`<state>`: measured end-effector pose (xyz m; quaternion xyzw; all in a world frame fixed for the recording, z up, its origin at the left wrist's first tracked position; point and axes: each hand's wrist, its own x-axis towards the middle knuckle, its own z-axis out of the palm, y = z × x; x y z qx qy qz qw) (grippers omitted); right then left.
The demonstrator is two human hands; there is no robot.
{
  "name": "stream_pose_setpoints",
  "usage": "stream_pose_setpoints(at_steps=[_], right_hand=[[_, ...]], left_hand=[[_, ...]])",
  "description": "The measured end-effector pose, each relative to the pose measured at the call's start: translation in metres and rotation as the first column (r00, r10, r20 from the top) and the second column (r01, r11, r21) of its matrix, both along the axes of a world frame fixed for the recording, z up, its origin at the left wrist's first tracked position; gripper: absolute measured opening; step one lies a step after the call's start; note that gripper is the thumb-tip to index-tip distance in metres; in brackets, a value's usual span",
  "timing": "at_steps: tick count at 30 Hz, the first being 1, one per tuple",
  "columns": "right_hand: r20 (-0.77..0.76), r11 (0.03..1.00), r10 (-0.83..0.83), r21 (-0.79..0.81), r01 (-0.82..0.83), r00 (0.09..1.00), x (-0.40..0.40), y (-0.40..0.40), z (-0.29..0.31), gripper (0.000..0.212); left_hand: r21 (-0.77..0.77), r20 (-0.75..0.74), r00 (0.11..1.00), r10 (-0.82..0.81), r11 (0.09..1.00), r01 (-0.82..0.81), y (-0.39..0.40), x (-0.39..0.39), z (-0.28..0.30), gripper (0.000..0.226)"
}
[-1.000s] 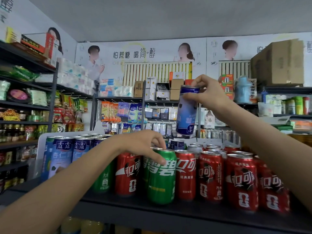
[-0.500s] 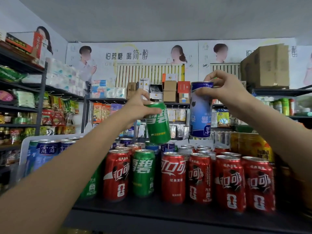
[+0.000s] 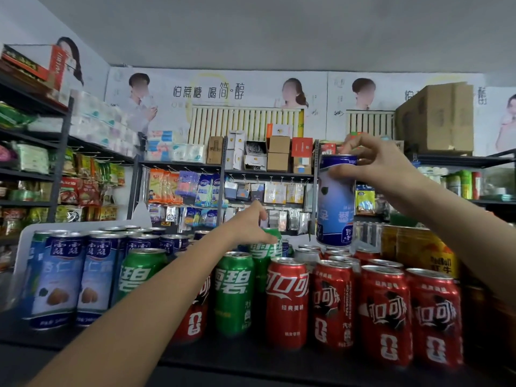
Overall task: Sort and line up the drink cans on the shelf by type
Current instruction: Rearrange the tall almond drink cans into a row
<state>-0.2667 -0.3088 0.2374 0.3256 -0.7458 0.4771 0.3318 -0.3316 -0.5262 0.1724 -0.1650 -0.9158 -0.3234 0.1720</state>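
Observation:
My right hand (image 3: 374, 163) grips a tall blue can (image 3: 336, 202) by its top and holds it in the air above the red cola cans (image 3: 384, 311). My left hand (image 3: 248, 226) is closed on a green can (image 3: 266, 250), low in the second row behind a front green can (image 3: 234, 291). Blue cans (image 3: 60, 277) stand at the left of the dark shelf (image 3: 251, 364). Another green can (image 3: 139, 275) stands beside them, and a red can (image 3: 195, 311) sits partly behind my left forearm.
Yellow energy-drink cans (image 3: 418, 252) stand at the right behind the red ones. A white display panel (image 3: 25, 247) backs the blue cans. Store shelves with snacks and boxes fill the background.
My left hand has lowered the green can from mid-air down into the second row. My right hand still holds the blue can aloft, shifted slightly right.

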Motion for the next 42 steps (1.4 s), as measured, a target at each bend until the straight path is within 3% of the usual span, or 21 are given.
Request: stream_pose_setpoints(at_steps=[4, 11, 17, 24, 30, 34, 37, 42], right_hand=[[0.02, 1.0, -0.006, 0.024, 0.005, 1.0, -0.003, -0.002, -0.004, 0.025], [0.052, 0.999, 0.011, 0.045, -0.013, 0.999, -0.008, -0.009, -0.013, 0.024], [0.038, 0.996, 0.091, -0.002, -0.091, 0.995, -0.002, -0.028, -0.011, 0.025], [0.077, 0.965, 0.261, -0.043, -0.259, 0.962, 0.009, -0.103, -0.001, 0.024], [0.165, 0.936, 0.352, -0.074, -0.344, 0.921, 0.007, -0.193, -0.015, 0.025], [0.192, 0.939, 0.342, -0.117, -0.324, 0.92, 0.007, -0.237, -0.022, 0.027], [0.187, 0.936, 0.337, -0.176, -0.306, 0.923, 0.009, -0.255, -0.021, 0.028], [0.057, 0.968, 0.124, -0.228, -0.107, 0.991, 0.006, -0.275, 0.005, 0.031]], left_hand=[[-0.226, 0.098, 0.995, 0.013, 0.974, 0.01, 0.005, -0.004, -0.013, 0.041], [-0.382, 0.13, 0.991, 0.012, 0.923, 0.039, 0.011, 0.001, -0.006, 0.034], [-0.258, -0.054, 0.998, -0.01, 0.966, -0.004, -0.02, 0.031, 0.008, 0.016], [-0.035, -0.245, 0.969, 0.027, 0.999, -0.037, -0.116, 0.072, 0.016, 0.005], [-0.209, -0.256, 0.963, 0.083, 0.968, -0.139, -0.217, 0.078, 0.003, 0.009], [-0.287, -0.174, 0.984, 0.049, 0.953, -0.098, -0.262, 0.077, -0.013, 0.016], [-0.291, -0.196, 0.98, -0.023, 0.956, -0.036, -0.278, 0.072, -0.022, 0.016], [-0.224, -0.21, 0.967, -0.148, 0.969, 0.1, -0.284, 0.063, -0.025, 0.008]])
